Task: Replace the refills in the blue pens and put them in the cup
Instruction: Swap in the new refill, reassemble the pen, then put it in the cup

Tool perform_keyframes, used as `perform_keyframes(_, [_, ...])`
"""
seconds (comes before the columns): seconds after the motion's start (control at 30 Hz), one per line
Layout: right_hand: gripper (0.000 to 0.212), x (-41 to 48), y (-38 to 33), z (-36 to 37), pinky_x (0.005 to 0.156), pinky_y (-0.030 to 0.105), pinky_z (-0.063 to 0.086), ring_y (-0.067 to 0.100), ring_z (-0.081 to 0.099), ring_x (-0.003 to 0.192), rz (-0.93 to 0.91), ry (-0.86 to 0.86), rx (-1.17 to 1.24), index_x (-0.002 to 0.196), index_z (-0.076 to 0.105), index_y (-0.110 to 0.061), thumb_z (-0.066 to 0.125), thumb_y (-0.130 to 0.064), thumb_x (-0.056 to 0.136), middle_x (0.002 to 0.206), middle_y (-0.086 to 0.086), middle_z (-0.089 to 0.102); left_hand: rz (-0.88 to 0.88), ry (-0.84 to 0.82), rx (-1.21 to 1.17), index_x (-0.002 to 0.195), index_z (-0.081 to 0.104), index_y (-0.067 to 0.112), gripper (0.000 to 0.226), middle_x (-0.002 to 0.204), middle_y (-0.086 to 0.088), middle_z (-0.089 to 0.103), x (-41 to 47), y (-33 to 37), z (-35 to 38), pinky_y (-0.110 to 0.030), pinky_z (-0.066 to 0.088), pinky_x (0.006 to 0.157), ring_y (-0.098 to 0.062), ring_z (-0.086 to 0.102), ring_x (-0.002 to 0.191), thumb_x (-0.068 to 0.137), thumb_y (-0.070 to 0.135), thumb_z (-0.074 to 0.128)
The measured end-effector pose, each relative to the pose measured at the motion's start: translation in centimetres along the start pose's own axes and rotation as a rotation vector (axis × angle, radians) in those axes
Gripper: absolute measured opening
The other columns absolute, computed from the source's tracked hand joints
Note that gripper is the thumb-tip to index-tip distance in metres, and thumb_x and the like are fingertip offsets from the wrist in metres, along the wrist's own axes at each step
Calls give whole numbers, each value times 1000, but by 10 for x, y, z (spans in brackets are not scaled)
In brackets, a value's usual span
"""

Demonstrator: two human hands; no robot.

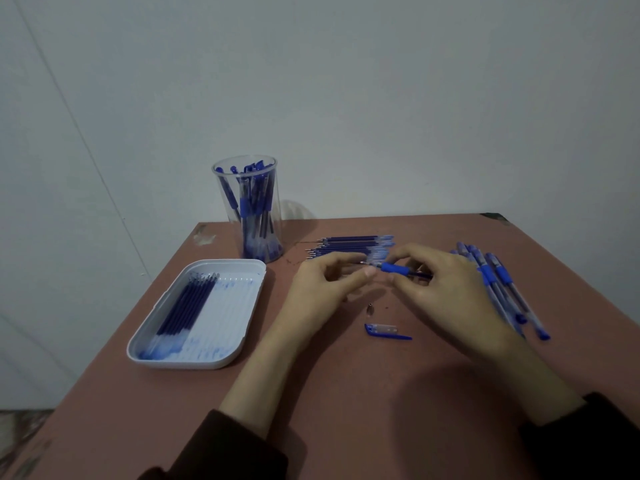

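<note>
Blue-gripped clear plastic pen [394, 268] held level over the reddish-brown table [346, 393], mid-table. Right hand [446, 285] grips its barrel; left hand [325, 285] pinches its tip end. Loose blue pen cap [384, 332] lies nearer, between the wrists. Clear plastic cup [247, 209] of pens stands far left, behind the white plastic tray [242, 344].

Dim, cool light fills the room, the grey wall [381, 98] evenly lit without glare. A soft shadow pools on the table [346, 427] at lower center. Motion blur smears the right hand [446, 296] and its pen [394, 268]. Wide-angle distortion bends lines at far left.
</note>
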State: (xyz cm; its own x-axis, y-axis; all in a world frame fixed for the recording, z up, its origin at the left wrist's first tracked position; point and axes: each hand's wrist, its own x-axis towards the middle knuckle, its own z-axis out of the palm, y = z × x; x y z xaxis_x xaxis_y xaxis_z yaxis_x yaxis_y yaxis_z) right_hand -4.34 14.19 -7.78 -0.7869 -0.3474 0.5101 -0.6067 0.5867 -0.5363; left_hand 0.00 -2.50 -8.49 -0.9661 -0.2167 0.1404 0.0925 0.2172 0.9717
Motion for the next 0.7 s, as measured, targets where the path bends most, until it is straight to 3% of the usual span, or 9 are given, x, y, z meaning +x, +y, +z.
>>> perform_keyframes(0.07, [11, -2, -2, 1, 70, 31, 50, 2, 58, 77, -56, -41, -37, 88, 66, -35, 68, -27, 81, 80, -17, 65, 19, -13, 12, 90, 71, 25, 11, 75, 7, 71, -1, 1, 1, -14, 47, 60, -3, 62, 66, 82, 18, 71])
perform_keyframes(0.2, [13, 1, 2, 0, 77, 37, 48, 8, 55, 83, -45, -23, -63, 89, 68, -31, 68, -21, 80, 84, -12, 66, 11, 42, 29, 80, 71, 25, 17, 65, 8, 67, 1, 0, -6, -14, 47, 61, -2, 56, 59, 84, 9, 68])
perform_keyframes(0.3, [14, 4, 7, -3, 79, 40, 47, 12, 55, 85, 0, 4, -96, 90, 69, -29, 66, -18, 82, 84, -10, 67, 81, 173, 164, 86, 73, 24, 13, 81, 10, 71, 2, -1, -12, -16, 46, 74, 1, 62, 75, 83, 12, 69])
perform_keyframes(0.4, [14, 2, 5, 0, 78, 39, 45, 12, 53, 84, -40, -14, -128, 90, 69, -28, 66, -18, 81, 83, -9, 65, 332, 233, 565, 102, 73, 25, 20, 100, 12, 69, 0, -3, -7, -24, 39, 89, -6, 52, 98, 83, 27, 67])
perform_keyframes(0.5, [13, 1, 2, 4, 77, 34, 40, 11, 50, 83, -84, -53, -152, 90, 68, -29, 66, -20, 82, 82, -11, 63, 541, 171, 764, 99, 75, 25, 21, 87, 11, 70, -1, -6, -2, -34, 41, 81, -13, 52, 91, 80, 29, 67])
perform_keyframes(0.7, [17, 8, 15, -9, 79, 33, 31, 14, 47, 84, 20, 8, -283, 91, 68, -30, 62, -17, 82, 83, -9, 64, 494, 279, 855, 88, 77, 19, 14, 80, 1, 72, 9, -16, -20, -41, 48, 73, -25, 57, 84, 77, 16, 69])
